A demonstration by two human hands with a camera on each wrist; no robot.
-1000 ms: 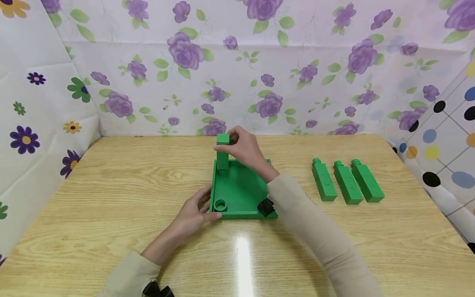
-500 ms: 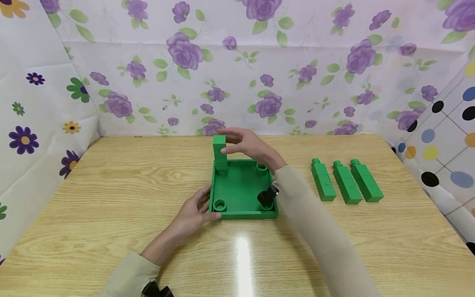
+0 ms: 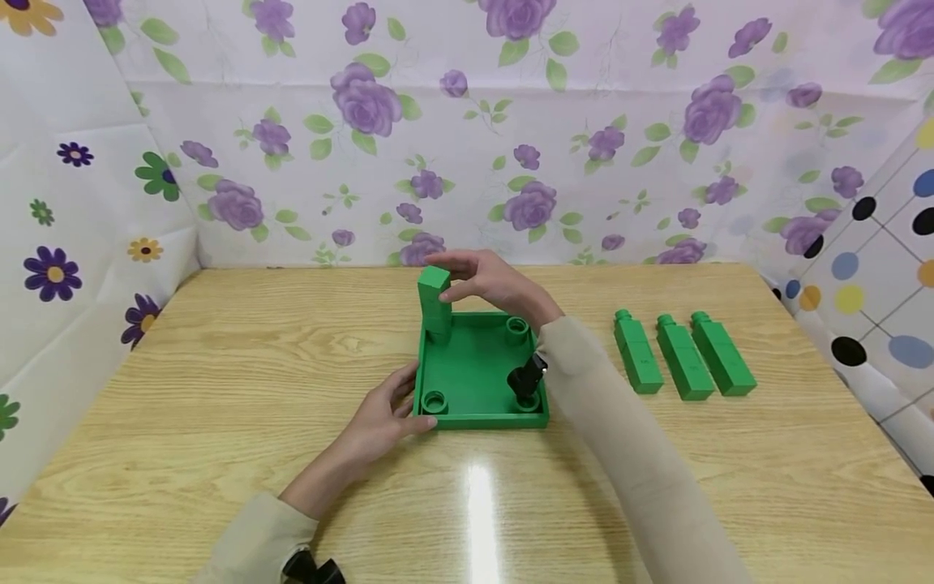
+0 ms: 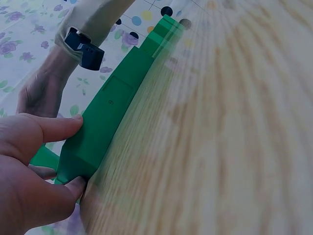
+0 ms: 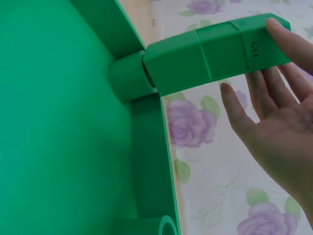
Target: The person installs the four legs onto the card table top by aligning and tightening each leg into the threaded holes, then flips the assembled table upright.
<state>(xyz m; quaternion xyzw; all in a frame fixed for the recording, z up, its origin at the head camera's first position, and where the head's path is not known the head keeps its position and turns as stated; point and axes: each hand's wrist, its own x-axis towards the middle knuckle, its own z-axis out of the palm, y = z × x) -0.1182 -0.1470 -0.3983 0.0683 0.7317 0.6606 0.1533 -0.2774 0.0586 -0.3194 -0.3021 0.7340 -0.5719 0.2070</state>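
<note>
One numbered post [image 3: 430, 297] at eleven o'clock on the green tray [image 3: 474, 365] looks light, stiff, best held high; right hand [image 3: 494, 281] loosely grips it, left hand [image 3: 379, 423] grips the seven-o'clock corner.

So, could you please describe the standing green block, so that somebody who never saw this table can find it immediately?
On the wooden table, find the shallow green tray near the middle. At its far-left corner, a long green block stands on end. Only this one is upright; the three similar blocks lie on their sides, right of the tray.
</note>
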